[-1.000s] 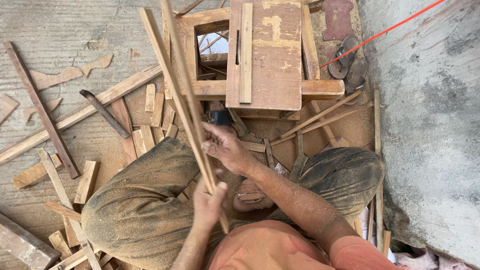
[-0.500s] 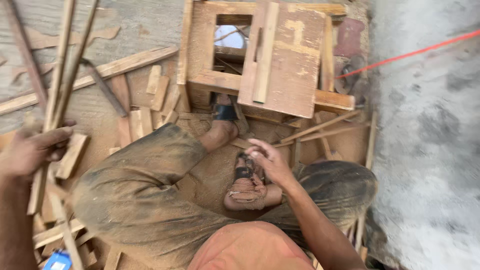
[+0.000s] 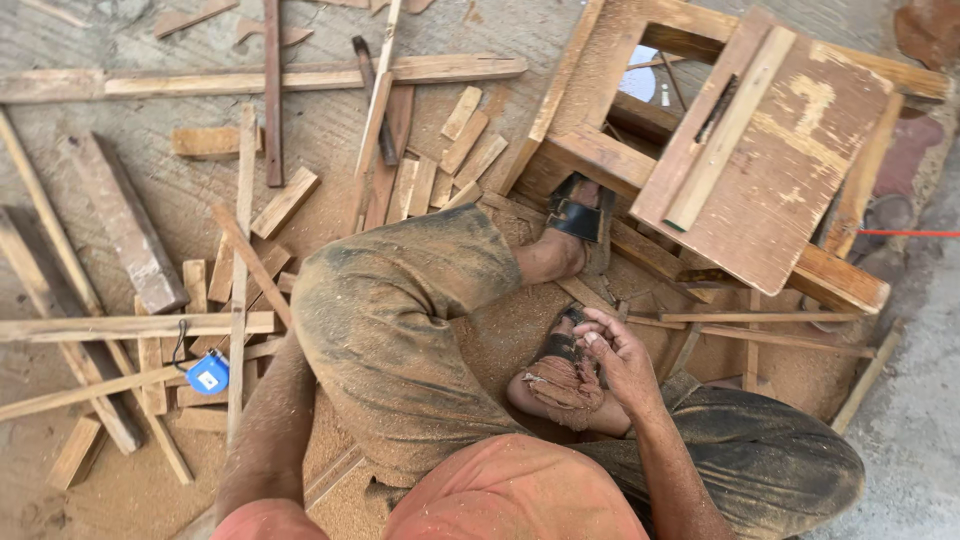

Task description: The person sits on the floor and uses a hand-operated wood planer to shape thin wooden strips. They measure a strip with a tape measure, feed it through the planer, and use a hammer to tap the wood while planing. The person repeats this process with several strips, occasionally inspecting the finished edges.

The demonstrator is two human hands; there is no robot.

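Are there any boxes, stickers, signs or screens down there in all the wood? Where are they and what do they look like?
No boxes, signs or screens show.
Blue tape measure: lies on the wood strips at lower left, a small rounded case with a pale label on its face and a black loop; the label is too small to read.
Wooden board: on the frame at upper right, brown with pale yellowish paint smears.
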